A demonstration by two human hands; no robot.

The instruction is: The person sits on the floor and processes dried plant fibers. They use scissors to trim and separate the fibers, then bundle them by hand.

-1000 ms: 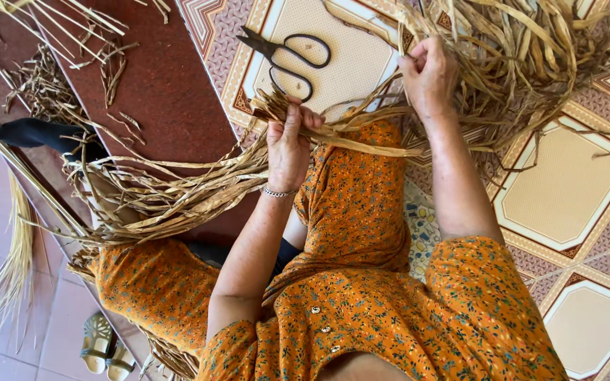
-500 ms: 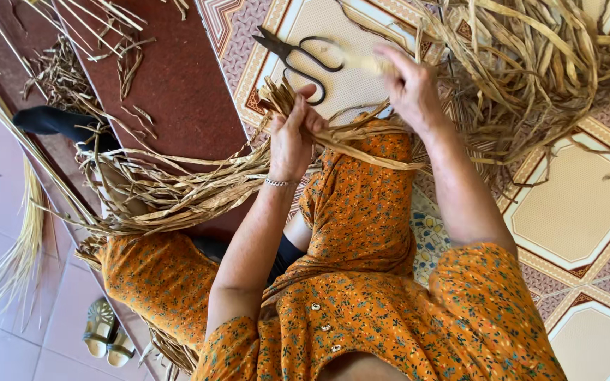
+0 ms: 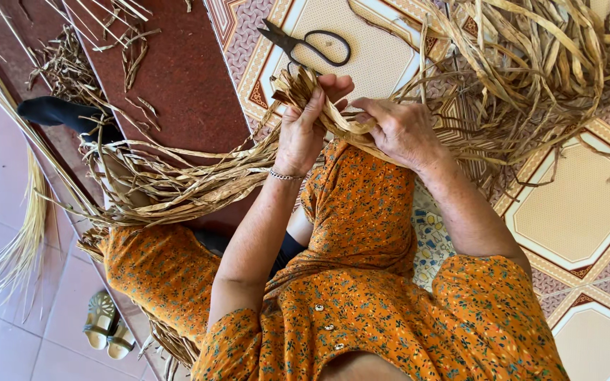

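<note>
My left hand [image 3: 306, 125] grips a bundle of dried straw strands [image 3: 185, 180] near its cut ends, which fan out just above my fingers. The bundle trails away to the left across my orange-clad knee. My right hand [image 3: 398, 130] is closed on strands of the same bundle right beside the left hand, over my lap. Black scissors [image 3: 312, 44] lie on the patterned mat a little beyond both hands.
A big loose heap of dried straw [image 3: 531, 70] covers the mat [image 3: 580, 212] at the upper right. Straw scraps [image 3: 72, 63] litter a dark red mat [image 3: 185, 77] at the left. A pair of sandals [image 3: 107, 328] sits on the tiled floor at the lower left.
My right hand has come down from the straw heap to meet the left hand on the bundle. The bundle's ends are now gathered between both hands.
</note>
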